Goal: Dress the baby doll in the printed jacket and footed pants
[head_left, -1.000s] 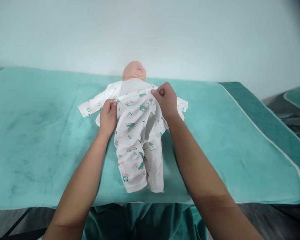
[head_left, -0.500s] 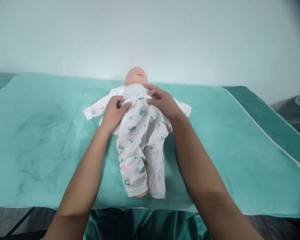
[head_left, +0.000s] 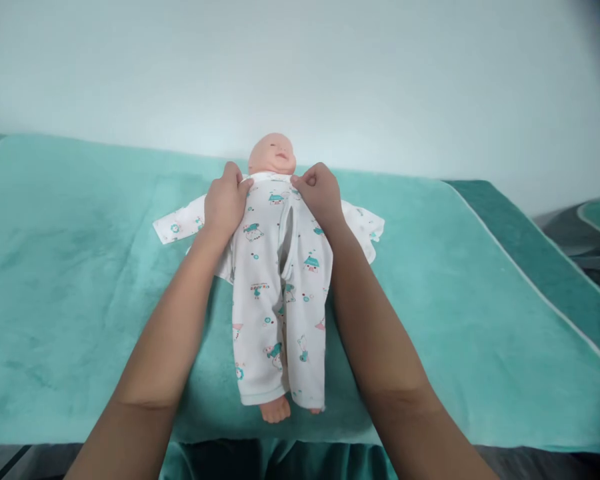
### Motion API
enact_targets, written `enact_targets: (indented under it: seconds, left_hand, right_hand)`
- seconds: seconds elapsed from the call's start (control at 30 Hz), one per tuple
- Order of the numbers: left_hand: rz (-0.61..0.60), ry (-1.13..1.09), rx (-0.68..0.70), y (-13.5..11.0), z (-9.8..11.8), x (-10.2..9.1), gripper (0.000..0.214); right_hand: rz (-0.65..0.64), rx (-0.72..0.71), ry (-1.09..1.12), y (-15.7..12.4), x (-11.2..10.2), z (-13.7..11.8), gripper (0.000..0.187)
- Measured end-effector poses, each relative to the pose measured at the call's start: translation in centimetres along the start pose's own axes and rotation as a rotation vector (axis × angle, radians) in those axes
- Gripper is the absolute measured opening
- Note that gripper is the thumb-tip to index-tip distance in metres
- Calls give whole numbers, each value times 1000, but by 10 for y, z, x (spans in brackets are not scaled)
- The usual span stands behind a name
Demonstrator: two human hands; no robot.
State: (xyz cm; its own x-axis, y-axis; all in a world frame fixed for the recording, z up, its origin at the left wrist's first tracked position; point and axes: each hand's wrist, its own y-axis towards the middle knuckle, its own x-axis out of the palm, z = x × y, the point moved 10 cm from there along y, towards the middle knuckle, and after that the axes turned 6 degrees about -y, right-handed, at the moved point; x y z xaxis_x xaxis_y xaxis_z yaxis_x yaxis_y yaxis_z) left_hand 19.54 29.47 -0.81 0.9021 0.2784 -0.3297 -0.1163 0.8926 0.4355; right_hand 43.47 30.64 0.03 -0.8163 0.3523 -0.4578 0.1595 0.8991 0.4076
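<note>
A baby doll [head_left: 273, 153] lies on its back on a teal blanket [head_left: 80, 280], head toward the wall. It wears a white romper [head_left: 275, 293] printed with small teal pictures. My left hand [head_left: 225, 203] pinches the romper's upper left edge at the doll's shoulder. My right hand [head_left: 320, 193] pinches the upper right edge beside the neck. Both front panels now reach up to the chin, with a gap down the middle. One bare foot [head_left: 275, 408] sticks out of the left leg of the romper.
The romper's sleeves [head_left: 177, 227] lie spread to both sides. A darker teal cover [head_left: 530, 233] lies at the right. A pale wall stands behind the doll. The blanket's front edge runs just below the doll's feet.
Both hands have drawn the romper's front panels up from the doll's belly to its neck. The romper legs slid up, baring a foot.
</note>
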Motion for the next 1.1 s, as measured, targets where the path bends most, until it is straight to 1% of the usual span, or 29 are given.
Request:
enact_targets:
  seconds: [0.1, 0.2, 0.33, 0.4, 0.5, 0.6, 0.67, 0.73, 0.9, 0.93, 1.0, 1.07, 1.1]
  left_hand:
    - [24, 57, 13, -11, 8, -4, 12]
    - [15, 102, 53, -21, 17, -6, 13]
    - [31, 19, 85, -31, 17, -13, 16]
    - [62, -2, 63, -37, 12, -19, 18]
    - [101, 13, 54, -44, 11, -26, 32]
    - [58, 18, 116, -48, 19, -23, 34]
    - [21, 8, 117, -47, 18, -21, 30]
    - [-10, 2, 88, -44, 13, -20, 28]
    - [-78, 2, 59, -38, 8, -13, 34]
    - [-70, -1, 62, -39, 8, -13, 33]
    - [-10, 1, 60, -42, 9, -18, 28]
    - [42, 19, 26, -49, 7, -25, 22]
    - [36, 25, -9, -53, 5, -27, 19]
  right_hand:
    - [-39, 15, 128, -7, 5, 2, 22]
    - [-71, 31, 313, -23, 5, 2, 11]
    - [-29, 66, 457, -50, -5, 9, 15]
    - [0, 129, 485, -66, -12, 17, 17]
    - [20, 247, 440, -89, -21, 30, 21]
    - [19, 297, 362, -102, -27, 36, 22]
    - [1, 302, 325, -104, -27, 38, 22]
    - [-33, 312, 290, -101, -24, 40, 24]
    - [-117, 307, 204, -92, -17, 40, 25]
    - [-132, 310, 197, -91, -17, 41, 25]
    - [-172, 317, 212, -90, -17, 42, 23]
    - [-233, 306, 272, -90, -15, 41, 23]
    - [-266, 296, 308, -91, -14, 40, 23]
